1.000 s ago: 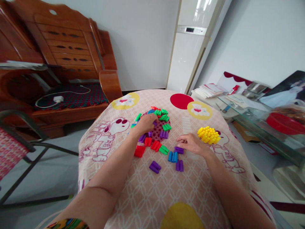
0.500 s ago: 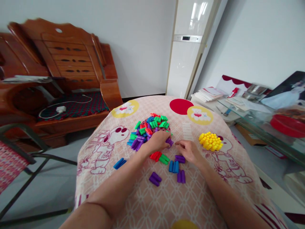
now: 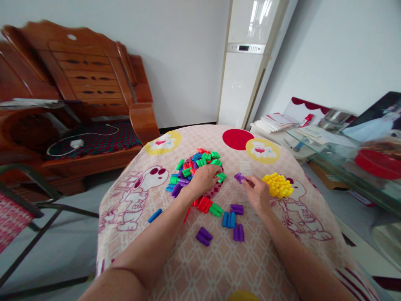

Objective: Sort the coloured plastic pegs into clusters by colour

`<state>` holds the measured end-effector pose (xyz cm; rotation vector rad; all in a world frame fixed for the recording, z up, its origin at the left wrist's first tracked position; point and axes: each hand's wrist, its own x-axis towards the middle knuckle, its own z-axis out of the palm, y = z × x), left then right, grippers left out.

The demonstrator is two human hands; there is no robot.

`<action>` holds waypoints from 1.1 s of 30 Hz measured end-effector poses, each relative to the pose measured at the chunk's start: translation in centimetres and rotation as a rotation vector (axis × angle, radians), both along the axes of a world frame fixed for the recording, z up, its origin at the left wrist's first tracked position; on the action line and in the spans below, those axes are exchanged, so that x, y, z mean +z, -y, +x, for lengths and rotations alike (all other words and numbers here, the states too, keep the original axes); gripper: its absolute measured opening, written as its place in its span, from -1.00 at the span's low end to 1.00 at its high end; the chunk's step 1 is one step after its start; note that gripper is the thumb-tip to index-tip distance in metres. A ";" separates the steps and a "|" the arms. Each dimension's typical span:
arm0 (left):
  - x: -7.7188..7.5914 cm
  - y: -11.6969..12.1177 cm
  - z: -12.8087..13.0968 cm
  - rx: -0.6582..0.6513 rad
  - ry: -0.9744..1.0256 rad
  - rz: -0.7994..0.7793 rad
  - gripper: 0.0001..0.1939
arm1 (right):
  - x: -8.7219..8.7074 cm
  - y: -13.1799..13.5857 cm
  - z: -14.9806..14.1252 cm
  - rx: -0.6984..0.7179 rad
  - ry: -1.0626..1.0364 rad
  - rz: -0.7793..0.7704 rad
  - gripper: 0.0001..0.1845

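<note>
My right hand [image 3: 257,191] pinches a purple plastic toy block [image 3: 239,177] in its fingertips, raised above the cloth on the right of the pile. My left hand [image 3: 204,179] reaches over the mixed pile, fingers closed at a green toy block [image 3: 221,178] on its right edge; the fingertips are partly hidden. Red, green, blue and purple blocks lie heaped on a dark red patterned patch [image 3: 214,192]. Nearer to me are a red block [image 3: 204,205], a green block [image 3: 216,210], blue blocks [image 3: 228,220] and several separate purple blocks [image 3: 204,236].
A tight cluster of yellow pieces [image 3: 277,185] stands right of my right hand. The round table wears a printed cloth [image 3: 188,267]. A wooden chair [image 3: 84,79] is at left, a glass shelf [image 3: 332,152] with a red bowl [image 3: 379,163] at right.
My right hand has moved up and right, now with a purple block in it. My left hand has shifted up and left from the purple block to the pile's green blocks.
</note>
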<state>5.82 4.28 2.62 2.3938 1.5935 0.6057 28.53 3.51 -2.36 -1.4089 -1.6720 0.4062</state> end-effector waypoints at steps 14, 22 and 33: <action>2.0 -0.8 -5.6 0.147 -0.112 -0.029 -0.69 | -0.9 -1.7 1.5 -0.043 0.267 -0.056 -0.78; 0.2 -0.9 -3.2 0.106 -0.210 -0.032 -0.63 | -0.9 -1.6 1.2 -0.078 0.346 -0.071 -0.79; -2.4 -0.6 5.4 -0.065 0.331 -0.095 -0.57 | 0.0 -1.3 0.8 -0.106 0.388 -0.165 -0.79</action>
